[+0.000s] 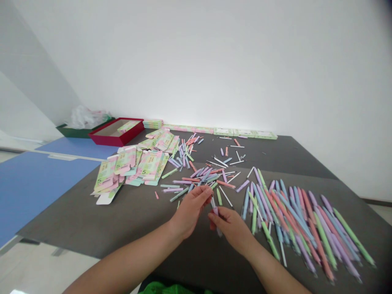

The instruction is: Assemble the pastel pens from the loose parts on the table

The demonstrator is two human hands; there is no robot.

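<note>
My right hand [231,228] is closed around a pale purple pen barrel [216,211], whose clear end shows below the fingers. A white pen refill [212,201] sticks up out of the barrel. The fingertips of my left hand [191,208] pinch the refill's upper end, so its very tip is partly hidden. Just beyond both hands lies a loose heap of purple, blue, green and coral pen parts [208,173], with white refills [226,197] among them. To the right of my right hand, many pastel pens [301,220] are spread in a wide pile.
Flat printed cartons [150,165] are heaped at the left of the dark table [147,228]. Small boxes [245,132] line the wall edge. A red box lid [122,139] and a green tray [73,131] with clear plastic bags [87,117] stand at the far left.
</note>
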